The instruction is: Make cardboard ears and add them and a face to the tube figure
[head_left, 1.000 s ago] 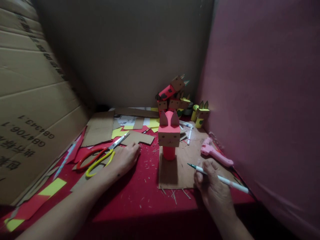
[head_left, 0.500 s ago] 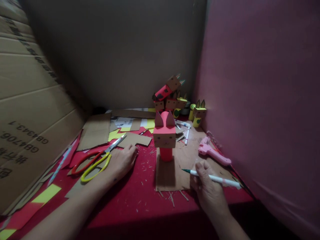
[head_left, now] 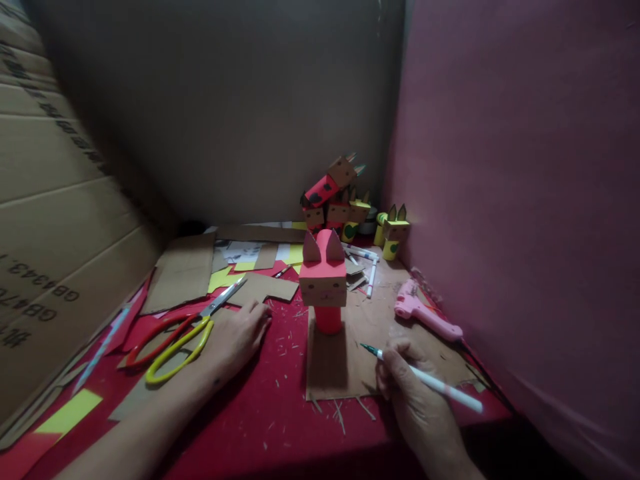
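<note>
A cardboard cat figure (head_left: 324, 287) with a red body, pointed ears and a drawn face stands upright on a cardboard sheet (head_left: 327, 373) in the middle. My right hand (head_left: 407, 373) is closed around a white marker (head_left: 447, 390), its green tip pointing left toward the sheet. To the left, my left hand (head_left: 245, 330) rests on the red cloth with fingers curled down; nothing shows in it, though its palm is hidden. Scissors (head_left: 193, 333) with red and yellow handles lie right beside my left hand and wrist.
A pink glue gun (head_left: 427, 313) lies at the right. Several cat figures (head_left: 335, 200) are stacked at the back, with yellow ones (head_left: 395, 233) near the pink wall. White markers (head_left: 371, 277) and cardboard scraps (head_left: 265, 287) lie behind. A big carton (head_left: 55, 220) stands left.
The whole view has shifted a little. In my right hand the marker has tilted, its rear end now lower. My left hand stays resting on the table.
</note>
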`<action>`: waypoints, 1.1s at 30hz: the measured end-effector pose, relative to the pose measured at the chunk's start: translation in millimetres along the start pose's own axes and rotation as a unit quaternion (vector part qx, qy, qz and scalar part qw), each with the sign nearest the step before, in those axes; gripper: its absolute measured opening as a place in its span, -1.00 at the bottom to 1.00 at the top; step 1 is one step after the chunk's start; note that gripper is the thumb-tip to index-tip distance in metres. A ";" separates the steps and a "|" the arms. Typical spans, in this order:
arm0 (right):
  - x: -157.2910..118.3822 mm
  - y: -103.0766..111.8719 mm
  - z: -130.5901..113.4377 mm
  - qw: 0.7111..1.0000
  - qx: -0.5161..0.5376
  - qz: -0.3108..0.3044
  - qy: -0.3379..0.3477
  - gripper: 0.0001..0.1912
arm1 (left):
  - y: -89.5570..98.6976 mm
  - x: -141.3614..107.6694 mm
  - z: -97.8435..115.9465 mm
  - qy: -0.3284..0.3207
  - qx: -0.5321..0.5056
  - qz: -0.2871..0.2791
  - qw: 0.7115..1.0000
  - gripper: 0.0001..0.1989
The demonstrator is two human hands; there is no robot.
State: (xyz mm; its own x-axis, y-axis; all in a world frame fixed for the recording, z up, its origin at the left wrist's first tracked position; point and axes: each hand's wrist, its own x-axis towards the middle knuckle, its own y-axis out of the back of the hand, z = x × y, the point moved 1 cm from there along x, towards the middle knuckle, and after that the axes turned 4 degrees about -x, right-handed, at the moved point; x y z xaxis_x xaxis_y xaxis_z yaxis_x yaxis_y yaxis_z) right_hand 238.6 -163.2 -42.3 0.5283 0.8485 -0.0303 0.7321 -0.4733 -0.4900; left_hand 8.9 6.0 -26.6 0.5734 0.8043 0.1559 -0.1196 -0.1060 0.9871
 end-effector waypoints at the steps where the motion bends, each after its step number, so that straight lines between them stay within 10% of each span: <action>1: -0.2 -0.1 0.2 1.000 0.000 0.000 0.001 -0.58 | -0.7 -0.3 -1.0 -0.002 -0.006 0.004 1.000 -0.76; 33: -7.4 8.5 2.0 0.998 -0.052 -0.033 0.025 -0.73 | -0.4 -0.7 -3.1 -0.019 -0.079 0.048 0.996 -0.71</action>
State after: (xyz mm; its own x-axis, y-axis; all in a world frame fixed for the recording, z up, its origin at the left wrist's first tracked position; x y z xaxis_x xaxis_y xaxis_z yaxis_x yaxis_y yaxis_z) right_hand 240.0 -173.1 -48.0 0.4958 0.8674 0.0431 0.8055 -0.4407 -0.3961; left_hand 6.0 7.3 -27.2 0.5839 0.7714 0.2529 -0.2986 -0.0855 0.9505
